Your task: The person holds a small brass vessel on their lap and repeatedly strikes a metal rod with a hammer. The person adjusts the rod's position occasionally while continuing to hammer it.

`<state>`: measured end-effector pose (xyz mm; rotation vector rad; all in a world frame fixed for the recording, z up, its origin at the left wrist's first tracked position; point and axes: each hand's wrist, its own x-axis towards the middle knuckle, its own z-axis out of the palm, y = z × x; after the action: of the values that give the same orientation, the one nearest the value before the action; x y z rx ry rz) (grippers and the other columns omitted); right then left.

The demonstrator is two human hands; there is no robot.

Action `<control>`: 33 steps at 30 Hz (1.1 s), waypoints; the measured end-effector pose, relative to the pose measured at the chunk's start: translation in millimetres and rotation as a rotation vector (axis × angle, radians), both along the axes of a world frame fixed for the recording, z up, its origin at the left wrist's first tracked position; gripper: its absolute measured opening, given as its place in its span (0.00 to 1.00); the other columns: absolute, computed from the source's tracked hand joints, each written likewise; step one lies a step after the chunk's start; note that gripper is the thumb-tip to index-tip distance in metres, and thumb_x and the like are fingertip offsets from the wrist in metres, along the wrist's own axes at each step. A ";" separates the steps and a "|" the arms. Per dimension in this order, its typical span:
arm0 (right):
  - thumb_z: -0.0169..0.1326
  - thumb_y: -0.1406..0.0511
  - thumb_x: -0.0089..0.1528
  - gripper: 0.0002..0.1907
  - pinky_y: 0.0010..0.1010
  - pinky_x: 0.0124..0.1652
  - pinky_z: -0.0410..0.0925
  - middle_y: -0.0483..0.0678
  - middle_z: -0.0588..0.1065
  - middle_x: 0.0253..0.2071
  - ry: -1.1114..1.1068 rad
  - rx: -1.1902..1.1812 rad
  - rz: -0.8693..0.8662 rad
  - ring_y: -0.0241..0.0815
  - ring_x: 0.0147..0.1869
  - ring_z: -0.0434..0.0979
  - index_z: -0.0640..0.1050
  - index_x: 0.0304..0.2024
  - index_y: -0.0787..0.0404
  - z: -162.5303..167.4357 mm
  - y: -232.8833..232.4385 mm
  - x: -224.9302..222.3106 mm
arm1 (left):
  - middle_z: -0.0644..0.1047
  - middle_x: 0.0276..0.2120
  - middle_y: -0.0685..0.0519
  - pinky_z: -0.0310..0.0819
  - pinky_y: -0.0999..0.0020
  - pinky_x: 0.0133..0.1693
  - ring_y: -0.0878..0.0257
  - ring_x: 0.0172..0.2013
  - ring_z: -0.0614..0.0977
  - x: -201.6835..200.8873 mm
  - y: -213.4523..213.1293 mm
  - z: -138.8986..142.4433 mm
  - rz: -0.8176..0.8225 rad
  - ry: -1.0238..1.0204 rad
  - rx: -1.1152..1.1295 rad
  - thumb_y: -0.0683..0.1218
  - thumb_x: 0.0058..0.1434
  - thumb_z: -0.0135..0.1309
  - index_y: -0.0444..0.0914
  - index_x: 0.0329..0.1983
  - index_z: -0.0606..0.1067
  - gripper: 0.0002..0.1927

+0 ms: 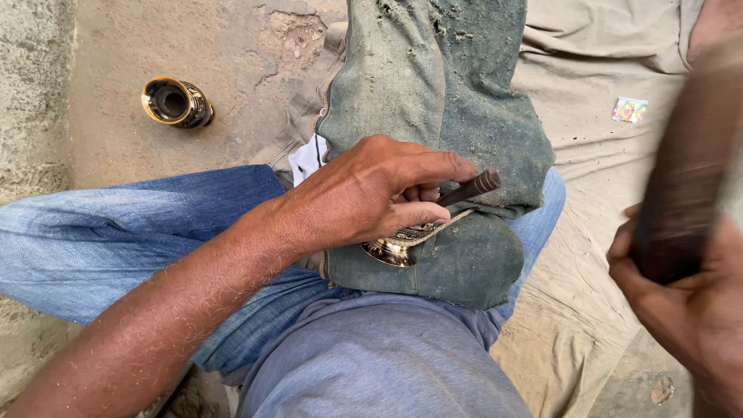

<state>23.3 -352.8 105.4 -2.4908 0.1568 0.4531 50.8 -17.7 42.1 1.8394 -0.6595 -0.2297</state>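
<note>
1. Left forearm is crossing the lower frame nearest the camera, over blue jeans [116,232] on a folded leg.
2. Second brass vessel [176,102], black-and-gold, is lying on its side on the concrete floor [116,139] upper left, well apart from both hands.
3. Left hand [371,193] is closing around a dark chisel-like tool [474,186], tip pointing right, fingers also pressing down on a brass piece [398,244].
4. Brass piece is sitting on a dusty green cloth pad [464,263] over the knee, mostly hidden; engraved pattern is showing on the visible part, so work looks partly done, extent unclear.
5. Right hand [681,302] is gripping a blurred dark mallet-like block [685,193], raised at the right edge.
6. Open room is lying between the hands; beige cloth [588,155] with a small wrapper [629,110] is covering the floor right.
</note>
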 end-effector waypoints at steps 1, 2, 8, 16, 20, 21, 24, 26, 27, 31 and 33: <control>0.63 0.79 0.58 0.21 0.34 0.28 0.72 0.50 0.78 0.30 0.031 -0.192 0.132 0.41 0.27 0.79 0.76 0.52 0.64 1.4 -1.2 0.1 | 0.83 0.40 0.50 0.81 0.64 0.38 0.60 0.35 0.85 0.3 0.3 -0.5 -0.001 -0.003 -0.003 0.46 0.59 0.67 0.39 0.61 0.75 0.27; 0.65 0.80 0.56 0.22 0.37 0.32 0.74 0.51 0.78 0.29 0.066 -0.383 0.263 0.43 0.28 0.80 0.78 0.52 0.64 1.5 -2.6 0.3 | 0.83 0.40 0.49 0.81 0.64 0.38 0.60 0.35 0.85 0.4 1.0 -1.0 -0.002 -0.006 -0.006 0.46 0.59 0.68 0.39 0.61 0.75 0.27; 0.57 0.79 0.62 0.24 0.30 0.43 0.77 0.50 0.74 0.40 -0.166 0.119 -0.087 0.37 0.44 0.80 0.68 0.59 0.68 -6.5 -13.1 -3.0 | 0.82 0.31 0.51 0.79 0.64 0.34 0.61 0.30 0.84 -0.6 0.7 -2.6 0.017 0.110 0.025 0.46 0.57 0.68 0.40 0.61 0.75 0.28; 0.59 0.75 0.61 0.20 0.30 0.26 0.69 0.46 0.74 0.33 -0.109 -0.017 -0.095 0.37 0.27 0.74 0.72 0.54 0.62 4.5 -6.7 0.1 | 0.83 0.34 0.51 0.81 0.66 0.35 0.62 0.32 0.85 -1.0 1.0 -6.0 0.013 0.053 -0.006 0.47 0.59 0.67 0.41 0.62 0.75 0.27; 0.61 0.79 0.56 0.18 0.30 0.32 0.70 0.49 0.76 0.34 -0.023 -0.170 0.267 0.37 0.31 0.78 0.78 0.49 0.65 8.3 -7.0 6.4 | 0.83 0.35 0.50 0.81 0.66 0.35 0.62 0.33 0.85 -1.2 0.3 -6.6 0.016 0.079 -0.006 0.47 0.59 0.67 0.41 0.61 0.75 0.27; 0.62 0.78 0.55 0.18 0.29 0.33 0.70 0.50 0.76 0.34 -0.071 -0.172 0.265 0.37 0.32 0.78 0.78 0.48 0.66 8.0 -8.2 8.1 | 0.83 0.36 0.50 0.81 0.66 0.35 0.62 0.33 0.85 -1.0 -0.2 -6.4 0.020 0.071 -0.003 0.47 0.58 0.67 0.41 0.61 0.75 0.27; 0.62 0.77 0.55 0.20 0.25 0.33 0.72 0.48 0.77 0.34 -0.140 -0.065 0.139 0.35 0.33 0.78 0.75 0.49 0.65 3.6 -8.6 9.1 | 0.83 0.37 0.49 0.81 0.65 0.36 0.61 0.34 0.85 0.4 -0.8 -6.1 0.018 0.053 -0.042 0.47 0.60 0.67 0.40 0.63 0.75 0.28; 0.59 0.74 0.58 0.23 0.22 0.28 0.73 0.42 0.76 0.36 -0.084 0.160 -0.131 0.30 0.31 0.78 0.72 0.55 0.58 2.2 -6.3 8.0 | 0.83 0.34 0.50 0.81 0.66 0.35 0.63 0.32 0.85 0.9 -1.2 -5.7 0.021 0.107 0.000 0.47 0.58 0.68 0.42 0.62 0.75 0.27; 0.60 0.75 0.57 0.22 0.25 0.29 0.73 0.45 0.77 0.34 -0.055 -0.025 0.013 0.33 0.30 0.79 0.74 0.54 0.60 2.6 -4.6 6.9 | 0.83 0.32 0.51 0.81 0.66 0.34 0.63 0.30 0.85 1.6 -1.6 -5.7 0.010 0.128 0.020 0.47 0.58 0.68 0.42 0.61 0.76 0.27; 0.61 0.75 0.58 0.19 0.25 0.36 0.72 0.47 0.76 0.35 -0.143 -0.092 0.051 0.34 0.35 0.77 0.75 0.51 0.65 4.8 -0.1 6.2 | 0.83 0.35 0.51 0.81 0.67 0.34 0.64 0.31 0.85 3.3 -1.1 -6.3 -0.007 0.094 -0.027 0.47 0.59 0.67 0.42 0.62 0.75 0.27; 0.61 0.74 0.60 0.17 0.25 0.35 0.70 0.47 0.75 0.35 -0.137 -0.060 0.053 0.34 0.35 0.76 0.75 0.51 0.66 4.7 -0.6 6.6 | 0.83 0.33 0.52 0.80 0.67 0.34 0.65 0.31 0.84 2.9 -1.1 -7.0 0.002 0.107 -0.050 0.47 0.59 0.67 0.42 0.63 0.75 0.28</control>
<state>29.9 -353.4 110.1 -2.5804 0.0507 0.3026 53.6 -18.8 35.1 1.7674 -0.5834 -0.3057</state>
